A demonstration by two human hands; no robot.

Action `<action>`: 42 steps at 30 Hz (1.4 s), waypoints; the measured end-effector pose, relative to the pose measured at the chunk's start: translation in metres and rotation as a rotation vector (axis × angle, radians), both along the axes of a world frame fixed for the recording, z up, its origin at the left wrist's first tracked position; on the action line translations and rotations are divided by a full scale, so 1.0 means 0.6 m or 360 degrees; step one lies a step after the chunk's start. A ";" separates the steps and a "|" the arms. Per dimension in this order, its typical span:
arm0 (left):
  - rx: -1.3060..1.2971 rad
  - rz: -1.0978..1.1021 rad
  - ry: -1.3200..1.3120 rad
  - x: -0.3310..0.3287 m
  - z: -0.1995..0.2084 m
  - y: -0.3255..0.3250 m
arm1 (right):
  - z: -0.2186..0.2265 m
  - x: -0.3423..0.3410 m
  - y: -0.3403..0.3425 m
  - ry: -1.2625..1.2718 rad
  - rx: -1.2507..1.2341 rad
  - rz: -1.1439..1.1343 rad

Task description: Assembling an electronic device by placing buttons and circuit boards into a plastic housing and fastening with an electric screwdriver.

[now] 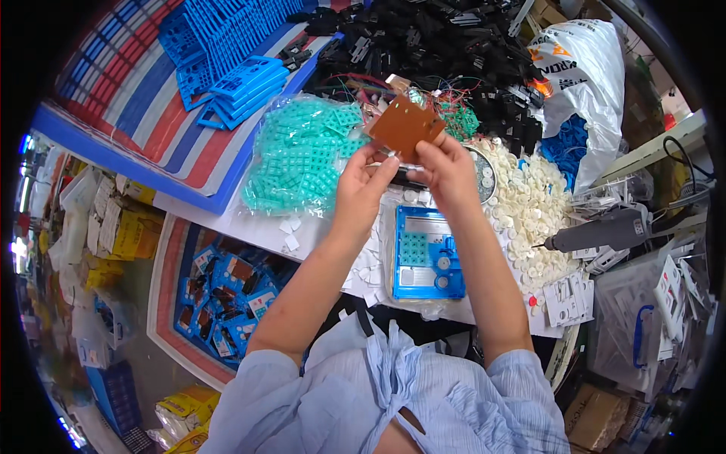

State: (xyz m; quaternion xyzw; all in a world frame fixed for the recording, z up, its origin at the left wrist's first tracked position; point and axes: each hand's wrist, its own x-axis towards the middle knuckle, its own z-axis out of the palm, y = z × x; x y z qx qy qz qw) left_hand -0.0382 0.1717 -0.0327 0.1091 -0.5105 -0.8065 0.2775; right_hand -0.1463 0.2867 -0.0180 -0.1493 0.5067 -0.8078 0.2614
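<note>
Centrally: brown circuit board raised above worktop, pinched at lower edge by both hands. Left hand grip clenched on board; right hand likewise. Below: blue device casing. Left: bag of teal keypads. Right: white button heap, grey rotary tool.

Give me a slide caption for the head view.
Both hands hold a brown circuit board above a blue panel.

Clear bag of teal parts; white printed sack upper right.
</note>
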 end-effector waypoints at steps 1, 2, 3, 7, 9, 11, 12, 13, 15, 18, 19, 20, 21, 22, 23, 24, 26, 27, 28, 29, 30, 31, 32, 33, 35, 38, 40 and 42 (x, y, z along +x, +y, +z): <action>0.0042 -0.0019 0.0079 0.001 0.003 -0.004 | 0.004 0.027 0.001 0.0016 -0.0002 0.0017; 0.0006 -0.0010 0.0142 0.004 0.006 -0.005 | 0.005 0.048 0.010 0.0055 0.0020 0.0035; -0.0027 -0.0004 0.0204 0.012 0.011 -0.008 | 0.008 0.059 0.025 0.0209 0.0130 0.0056; -0.0190 -0.0073 0.0386 0.058 0.038 -0.027 | 0.035 0.074 0.070 0.0465 0.0105 0.0086; -0.0211 -0.0148 0.0395 0.080 0.054 -0.022 | 0.056 0.066 0.084 0.0220 -0.0101 0.0312; -0.0277 -0.0283 0.0399 0.097 0.062 -0.022 | 0.083 0.082 0.074 0.0055 -0.0062 0.0424; -0.0345 -0.0297 0.0414 0.097 0.057 -0.021 | 0.090 0.087 0.073 0.0032 -0.0065 0.0456; -0.0327 -0.0339 0.0423 0.100 0.058 -0.019 | 0.092 0.092 0.072 0.0009 -0.0068 0.0489; -0.0299 -0.0403 0.0431 0.114 0.059 -0.019 | 0.091 0.100 0.068 -0.0068 -0.0171 0.0390; -0.0026 -0.0372 0.0434 0.135 0.044 -0.027 | 0.095 0.121 0.066 -0.0240 -0.0270 0.0276; 0.0142 -0.0450 0.0471 0.139 0.041 -0.030 | 0.086 0.127 0.066 -0.0316 -0.0275 0.0313; 0.0316 -0.0535 0.0513 0.141 0.040 -0.031 | 0.073 0.131 0.071 -0.0387 -0.0276 0.0341; 0.0491 -0.0619 0.0553 0.143 0.041 -0.030 | 0.060 0.137 0.073 -0.0457 -0.0277 0.0370; 0.0610 -0.0615 0.0442 0.146 0.050 -0.027 | 0.048 0.148 0.071 -0.0523 -0.0214 0.0377; 0.0590 -0.0611 0.0381 0.148 0.055 -0.022 | 0.036 0.155 0.074 -0.0494 -0.0170 0.0444; 0.0569 -0.0608 0.0320 0.150 0.059 -0.017 | 0.025 0.162 0.077 -0.0464 -0.0127 0.0509; 0.0547 -0.0610 0.0287 0.154 0.051 -0.013 | 0.015 0.163 0.085 -0.0236 0.0078 0.0621; 0.0474 -0.0689 0.0248 0.158 0.050 -0.014 | 0.016 0.161 0.083 0.0060 0.0040 0.0480; 0.0401 -0.0770 0.0209 0.162 0.048 -0.016 | 0.021 0.158 0.078 0.0355 0.0005 0.0332; 0.0344 -0.0862 0.0176 0.166 0.044 -0.016 | 0.033 0.159 0.081 0.0402 -0.0003 0.0318; 0.0316 -0.0913 0.0138 0.170 0.041 -0.013 | 0.046 0.161 0.083 0.0447 -0.0021 0.0309; 0.0268 -0.0931 0.0128 0.172 0.039 -0.010 | 0.058 0.163 0.083 0.0489 -0.0041 0.0302; 0.0217 -0.0947 0.0123 0.172 0.038 -0.007 | 0.066 0.163 0.083 0.0429 -0.0043 0.0390; 0.0167 -0.0961 0.0119 0.173 0.036 -0.005 | 0.074 0.165 0.084 0.0368 -0.0046 0.0480; 0.0149 -0.0943 0.0101 0.178 0.035 0.001 | 0.075 0.170 0.090 0.0081 -0.0091 0.0471; 0.0198 -0.0925 0.0109 0.180 0.029 0.006 | 0.048 0.177 0.097 0.0043 -0.0067 0.0287; 0.0305 -0.0947 0.0138 0.181 0.024 0.001 | 0.035 0.185 0.104 -0.0033 -0.0088 0.0118; 0.0310 -0.0795 0.0076 0.183 0.019 0.000 | 0.026 0.193 0.108 -0.0009 -0.0159 0.0052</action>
